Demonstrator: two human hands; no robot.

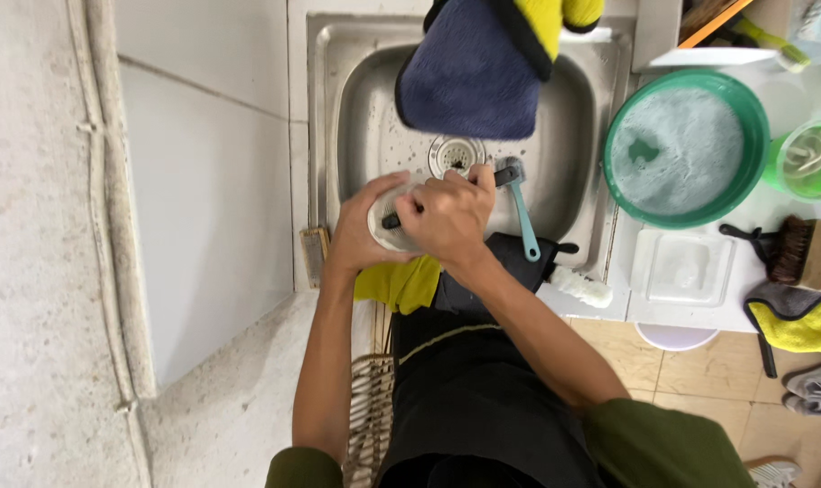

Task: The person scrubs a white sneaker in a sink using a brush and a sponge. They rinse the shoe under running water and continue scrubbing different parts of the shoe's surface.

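Pale round shoe sole (pixel 385 237) sits over the stainless steel sink (pixel 338 108), near the drain, clasped by the left hand (pixel 361 230), whose grip curls around its edge. Right hand (pixel 451 217) closes its grip on a thin black-handled brush (pixel 401 217) laid across it. Beside them lies a teal-handled brush (pixel 522 212); a navy-and-yellow cloth (pixel 474 72) hangs above.
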